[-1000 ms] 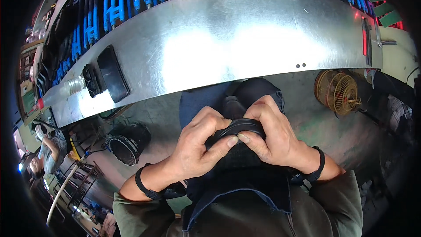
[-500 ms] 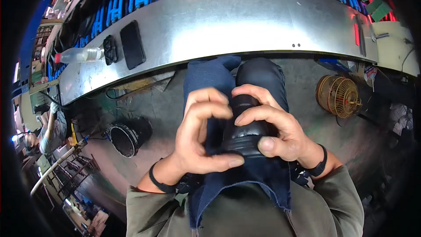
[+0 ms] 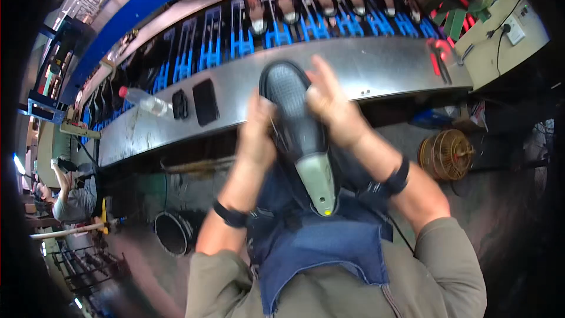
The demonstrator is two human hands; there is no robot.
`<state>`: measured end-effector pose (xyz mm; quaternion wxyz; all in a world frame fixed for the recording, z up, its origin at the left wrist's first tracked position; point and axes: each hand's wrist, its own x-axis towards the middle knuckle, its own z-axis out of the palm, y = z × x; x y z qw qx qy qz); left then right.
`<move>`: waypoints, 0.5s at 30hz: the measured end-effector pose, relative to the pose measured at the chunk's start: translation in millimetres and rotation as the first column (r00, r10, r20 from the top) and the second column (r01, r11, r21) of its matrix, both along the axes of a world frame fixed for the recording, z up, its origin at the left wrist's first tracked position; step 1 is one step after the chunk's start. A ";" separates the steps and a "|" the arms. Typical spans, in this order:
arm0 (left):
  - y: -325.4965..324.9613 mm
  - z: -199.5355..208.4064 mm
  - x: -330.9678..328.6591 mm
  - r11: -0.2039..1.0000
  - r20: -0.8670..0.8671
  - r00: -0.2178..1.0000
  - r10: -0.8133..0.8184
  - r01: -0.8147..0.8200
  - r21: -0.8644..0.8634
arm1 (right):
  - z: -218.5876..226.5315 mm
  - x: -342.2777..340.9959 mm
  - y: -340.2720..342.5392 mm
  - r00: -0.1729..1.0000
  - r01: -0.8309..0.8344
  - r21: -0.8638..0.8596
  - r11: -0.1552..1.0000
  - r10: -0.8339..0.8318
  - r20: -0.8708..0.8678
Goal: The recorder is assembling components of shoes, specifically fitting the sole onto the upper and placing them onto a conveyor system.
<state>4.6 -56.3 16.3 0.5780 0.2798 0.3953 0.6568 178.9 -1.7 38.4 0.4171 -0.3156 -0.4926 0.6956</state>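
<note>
A black shoe (image 3: 288,115) is held up over my lap, its toe pointing away from me across the near edge of the metal bench. The side facing up has a grid-textured front part and a grey-green heel section (image 3: 316,179) with a small hole and a yellow dot. My left hand (image 3: 259,121) grips the shoe's left side, its fingers partly hidden and blurred. On the opposite side my right hand (image 3: 331,103) holds it, thumb against the edge and some fingers stretched forward, smeared by motion.
On the metal bench (image 3: 235,82) lie a dark phone (image 3: 205,102), a small black object (image 3: 180,104), a clear bottle (image 3: 147,102) and red-handled tools (image 3: 438,62). Blue racks (image 3: 241,38) stand behind. A black bucket (image 3: 172,232) and a wire basket (image 3: 446,154) flank me. Another person (image 3: 76,197) works at left.
The shoe has moved up from my lap toward the bench and now shows its textured side. My left hand, earlier loosely curled beside it, now grips it. The view has tilted toward the racks.
</note>
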 end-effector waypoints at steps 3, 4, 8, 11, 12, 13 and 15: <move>-27.0 -7.9 19.4 0.973 -0.421 0.901 0.106 -0.006 0.232 | -9.3 14.3 -28.1 0.967 -0.056 0.632 0.773 -0.115 0.227; -38.9 -8.6 27.1 0.980 -0.435 0.894 0.110 -0.026 0.195 | -10.2 15.6 -43.2 0.959 -0.050 0.538 0.841 -0.110 0.261; -76.0 -34.3 38.0 0.994 -0.497 0.862 0.105 -0.104 0.029 | -49.1 12.1 -89.6 0.913 0.041 0.361 0.932 -0.182 0.366; -73.0 -32.4 32.5 0.999 -0.538 0.842 0.035 -0.033 0.013 | -50.0 21.7 -87.6 0.921 -0.044 0.307 0.951 -0.081 0.381; -73.1 -37.0 30.6 1.000 -0.555 0.832 0.017 -0.005 0.023 | -50.8 24.0 -89.6 0.923 -0.044 0.301 0.953 -0.076 0.376; -73.2 -35.0 34.8 0.997 -0.539 0.839 0.078 -0.058 0.053 | -55.7 25.0 -96.4 0.919 -0.044 0.300 0.953 -0.079 0.387; -70.3 -27.3 34.7 0.991 -0.496 0.859 0.128 -0.095 0.091 | -64.4 26.3 -103.3 0.926 -0.062 0.264 0.963 -0.044 0.376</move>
